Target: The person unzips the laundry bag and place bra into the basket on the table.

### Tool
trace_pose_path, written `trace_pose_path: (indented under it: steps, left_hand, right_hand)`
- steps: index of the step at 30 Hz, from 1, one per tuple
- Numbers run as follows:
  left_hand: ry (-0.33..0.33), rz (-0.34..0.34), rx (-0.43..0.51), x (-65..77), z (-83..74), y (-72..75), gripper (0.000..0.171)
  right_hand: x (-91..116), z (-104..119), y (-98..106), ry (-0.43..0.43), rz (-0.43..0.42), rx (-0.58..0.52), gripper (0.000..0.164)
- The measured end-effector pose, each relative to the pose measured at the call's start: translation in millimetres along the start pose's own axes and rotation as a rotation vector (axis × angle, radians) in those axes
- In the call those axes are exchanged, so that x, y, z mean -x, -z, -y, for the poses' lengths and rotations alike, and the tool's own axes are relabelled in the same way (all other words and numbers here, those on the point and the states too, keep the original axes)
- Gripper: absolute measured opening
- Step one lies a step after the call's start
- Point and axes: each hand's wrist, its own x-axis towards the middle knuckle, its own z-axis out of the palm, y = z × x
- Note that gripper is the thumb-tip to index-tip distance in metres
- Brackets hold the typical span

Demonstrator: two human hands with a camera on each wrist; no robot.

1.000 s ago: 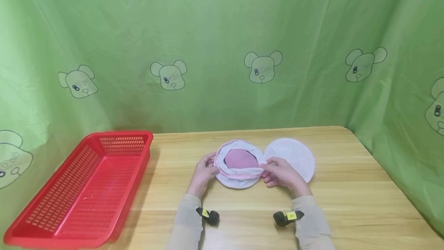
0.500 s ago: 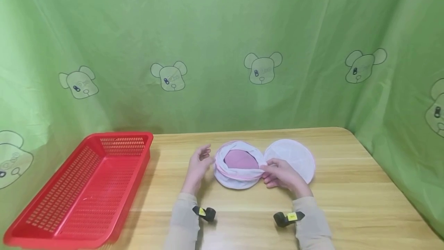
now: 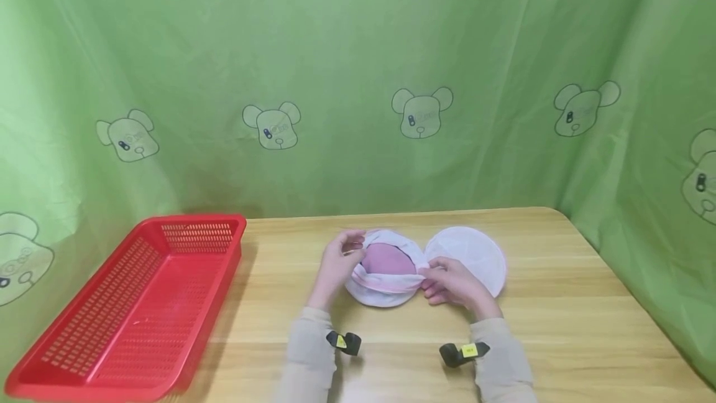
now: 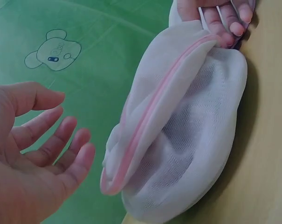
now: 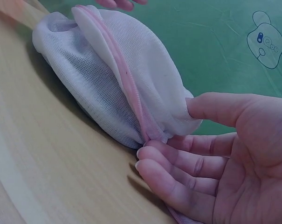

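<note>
A round white mesh laundry bag (image 3: 380, 296) with a pink zipper (image 5: 124, 77) lies on the table. Its opening faces up, and a smooth pink padded item (image 3: 388, 259) shows inside. My right hand (image 3: 455, 282) pinches the bag's right edge beside the zipper, thumb on the cloth and fingers below. At the upper left rim is my left hand (image 3: 337, 264), its fingers loosely bent. In the left wrist view a gap separates that hand from the bag. The bag's round white lid (image 3: 472, 260) lies folded out to the right, partly behind my right hand.
A large red plastic basket (image 3: 192, 334) with slotted walls stands on the left of the wooden table (image 3: 565, 322). Green curtains (image 3: 347, 30) printed with bear heads hang behind and at both sides. Small black cameras are strapped to both wrists.
My left hand let go of the bag's left edge, drew back to the left, then came to the upper left rim. My right hand keeps its pinch in the same place.
</note>
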Motion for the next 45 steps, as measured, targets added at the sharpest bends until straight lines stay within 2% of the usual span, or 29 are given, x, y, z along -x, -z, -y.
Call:
trace_pose_path:
  steps: [7, 11, 14, 22, 26, 31, 36, 41, 45]
  left_hand:
    - [-0.005, 0.088, -0.015, 1.4, 5.4, -11.5, 0.038]
    - [0.018, 0.1, -0.036, 2.5, 7.9, -15.5, 0.04]
    - [0.023, 0.094, -0.093, 2.2, 9.4, -18.9, 0.043]
    - [0.001, 0.062, -0.317, -1.0, 18.1, -28.0, 0.041]
    - [0.017, 0.041, -0.371, 0.0, 21.7, -31.6, 0.047]
    - [0.05, 0.045, -0.366, 1.0, 24.8, -31.2, 0.056]
    - [0.08, 0.082, -0.396, 1.1, 29.5, -30.3, 0.071]
    - [0.103, 0.148, -0.423, 2.1, 33.1, -29.8, 0.091]
    - [0.11, 0.164, -0.447, 4.3, 33.4, -30.1, 0.098]
  right_hand:
    - [0.5, -2.1, -1.7, 0.002, 0.008, 0.006, 0.044]
    - [0.3, -1.5, -2.4, 0.001, 0.01, 0.007, 0.043]
    - [0.2, -0.4, -2.0, -0.001, 0.005, 0.009, 0.041]
    - [-2.7, 0.0, -1.0, -0.006, -0.008, 0.012, 0.038]
    - [-4.3, -1.2, -1.4, -0.01, -0.017, 0.022, 0.037]
    - [-5.2, -1.4, -1.9, -0.013, -0.02, 0.034, 0.036]
    - [-5.2, -1.0, -3.2, -0.014, -0.028, 0.05, 0.037]
    - [-3.2, 0.5, -5.6, -0.013, -0.034, 0.066, 0.041]
    - [-2.1, 1.6, -7.1, -0.005, -0.032, 0.078, 0.044]
